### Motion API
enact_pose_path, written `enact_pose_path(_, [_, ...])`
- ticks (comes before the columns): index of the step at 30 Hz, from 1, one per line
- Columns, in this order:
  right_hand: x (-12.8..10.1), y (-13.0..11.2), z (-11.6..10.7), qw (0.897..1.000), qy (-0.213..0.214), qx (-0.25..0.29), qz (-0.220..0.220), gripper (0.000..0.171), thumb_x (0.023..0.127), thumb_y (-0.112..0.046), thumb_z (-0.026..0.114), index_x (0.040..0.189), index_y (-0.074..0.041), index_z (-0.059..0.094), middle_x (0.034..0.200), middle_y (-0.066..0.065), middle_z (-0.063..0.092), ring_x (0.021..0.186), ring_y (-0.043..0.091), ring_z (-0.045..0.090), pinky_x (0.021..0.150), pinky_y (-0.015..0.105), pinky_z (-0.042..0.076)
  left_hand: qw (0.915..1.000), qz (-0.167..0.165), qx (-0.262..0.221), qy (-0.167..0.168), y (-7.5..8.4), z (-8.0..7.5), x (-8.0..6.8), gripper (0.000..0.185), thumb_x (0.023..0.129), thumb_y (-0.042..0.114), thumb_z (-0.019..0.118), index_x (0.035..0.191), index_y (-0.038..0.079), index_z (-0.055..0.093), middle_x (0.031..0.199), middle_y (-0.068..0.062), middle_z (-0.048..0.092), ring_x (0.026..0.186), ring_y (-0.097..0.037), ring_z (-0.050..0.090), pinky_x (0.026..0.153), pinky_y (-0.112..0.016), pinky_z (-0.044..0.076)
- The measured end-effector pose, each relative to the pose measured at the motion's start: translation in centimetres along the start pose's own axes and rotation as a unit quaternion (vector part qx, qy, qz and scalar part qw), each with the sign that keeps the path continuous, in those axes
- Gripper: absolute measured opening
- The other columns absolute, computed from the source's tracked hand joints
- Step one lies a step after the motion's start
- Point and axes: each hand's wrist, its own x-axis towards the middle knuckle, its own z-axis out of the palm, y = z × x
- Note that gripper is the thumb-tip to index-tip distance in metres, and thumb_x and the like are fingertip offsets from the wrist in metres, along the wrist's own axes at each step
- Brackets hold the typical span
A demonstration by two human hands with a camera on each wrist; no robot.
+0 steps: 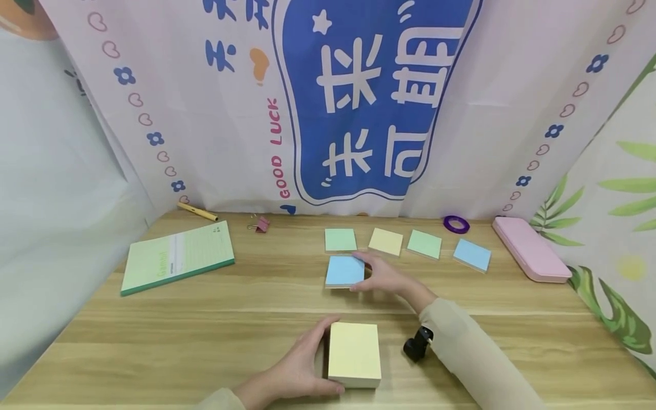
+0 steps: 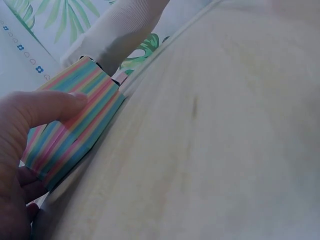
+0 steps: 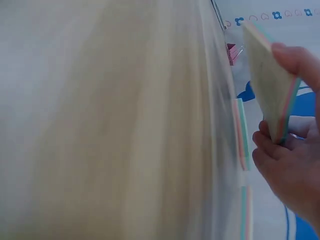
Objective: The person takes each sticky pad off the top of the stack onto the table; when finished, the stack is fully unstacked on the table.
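A thick block of sticky notes (image 1: 353,350) with a pale yellow top lies near the table's front. My left hand (image 1: 302,361) grips its left side, thumb at the near edge and fingers at the far edge. In the left wrist view the block (image 2: 75,120) shows pink, teal and yellow striped sides. Farther back, my right hand (image 1: 384,274) pinches a thin blue-topped sticky note pad (image 1: 345,270) between thumb and fingers. The right wrist view shows this pad (image 3: 270,80) raised above the table, its pale underside facing the camera.
Behind the held pad stand a green pad (image 1: 340,240), a yellow pad (image 1: 386,242), another green pad (image 1: 425,244) and a blue pad (image 1: 472,254). Purple tape (image 1: 456,224) and a pink case (image 1: 531,249) lie right; a notebook (image 1: 179,256), pen (image 1: 197,212) and binder clip (image 1: 261,224) left.
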Motion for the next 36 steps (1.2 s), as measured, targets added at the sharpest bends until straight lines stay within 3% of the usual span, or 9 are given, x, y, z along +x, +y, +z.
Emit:
enact_pose_path(13, [0.8, 1.1, 1.3, 0.997, -0.018, -0.067, -0.017, 0.086, 0.066, -0.032, 0.073, 0.132, 0.000, 0.029, 0.134, 0.017, 0.028, 0.121, 0.028, 0.025, 0.097, 0.039, 0.020, 0.9999, -0.007, 0.009, 0.002, 0.1, -0.3, -0.2, 0.099, 0.056, 0.044, 0.076, 0.134, 0.021, 0.020, 0.121, 0.007, 0.039, 0.110, -0.020, 0.034, 0.086, -0.050, 0.029])
enact_pose_path(15, [0.6, 1.1, 1.3, 0.998, -0.013, -0.058, -0.007, 0.086, 0.066, -0.031, 0.073, 0.133, 0.000, 0.028, 0.135, 0.017, 0.027, 0.122, 0.027, 0.024, 0.097, 0.040, 0.019, 1.0000, -0.004, 0.008, 0.000, 0.1, -0.2, -0.2, 0.099, 0.056, 0.045, 0.076, 0.135, 0.021, 0.020, 0.120, 0.007, 0.039, 0.110, -0.019, 0.035, 0.086, -0.050, 0.029])
enact_pose_path(18, [0.1, 0.7, 1.3, 1.000, 0.011, -0.002, 0.021, 0.086, 0.068, -0.028, 0.073, 0.134, -0.002, 0.025, 0.137, 0.015, 0.023, 0.123, 0.029, 0.020, 0.098, 0.043, 0.016, 1.0000, -0.001, 0.005, -0.001, 0.0, -0.1, -0.1, 0.099, 0.056, 0.046, 0.075, 0.135, 0.021, 0.019, 0.121, 0.008, 0.038, 0.110, -0.019, 0.035, 0.086, -0.050, 0.029])
enact_pose_path(21, [-0.9, -0.8, 0.8, 0.997, 0.045, 0.045, 0.034, 0.083, 0.070, -0.023, 0.071, 0.136, -0.006, 0.023, 0.139, 0.014, 0.019, 0.123, 0.033, 0.017, 0.096, 0.049, 0.017, 1.0000, -0.003, -0.001, -0.004, 0.0, -0.1, -0.1, 0.099, 0.057, 0.046, 0.075, 0.135, 0.022, 0.019, 0.122, 0.007, 0.038, 0.110, -0.020, 0.034, 0.086, -0.052, 0.029])
enact_pose_path(24, [-2.1, -2.5, 0.2, 0.996, 0.059, 0.066, 0.013, 0.079, 0.072, -0.021, 0.069, 0.136, -0.010, 0.024, 0.139, 0.011, 0.019, 0.123, 0.033, 0.018, 0.095, 0.051, 0.017, 1.0000, -0.003, -0.003, -0.003, 0.1, 0.0, -0.1, 0.099, 0.057, 0.046, 0.075, 0.135, 0.021, 0.019, 0.122, 0.006, 0.038, 0.110, -0.021, 0.034, 0.085, -0.053, 0.029])
enact_pose_path(30, [-5.2, -5.3, -0.1, 0.996, 0.042, 0.071, -0.046, 0.077, 0.072, -0.027, 0.069, 0.135, -0.014, 0.028, 0.136, 0.002, 0.029, 0.123, 0.021, 0.023, 0.095, 0.048, 0.018, 1.0000, -0.007, -0.002, 0.002, 0.2, -0.1, -0.2, 0.099, 0.057, 0.044, 0.075, 0.135, 0.020, 0.019, 0.123, 0.005, 0.038, 0.110, -0.022, 0.035, 0.085, -0.053, 0.029])
enact_pose_path(36, [-9.0, -6.9, 1.0, 0.996, 0.001, 0.046, -0.081, 0.078, 0.073, -0.026, 0.068, 0.136, -0.015, 0.024, 0.135, -0.001, 0.030, 0.122, 0.022, 0.024, 0.092, 0.054, 0.019, 0.9999, 0.006, 0.000, 0.008, 0.2, 0.0, -0.1, 0.100, 0.055, 0.042, 0.077, 0.134, 0.019, 0.021, 0.121, 0.008, 0.040, 0.109, -0.019, 0.037, 0.086, -0.051, 0.029])
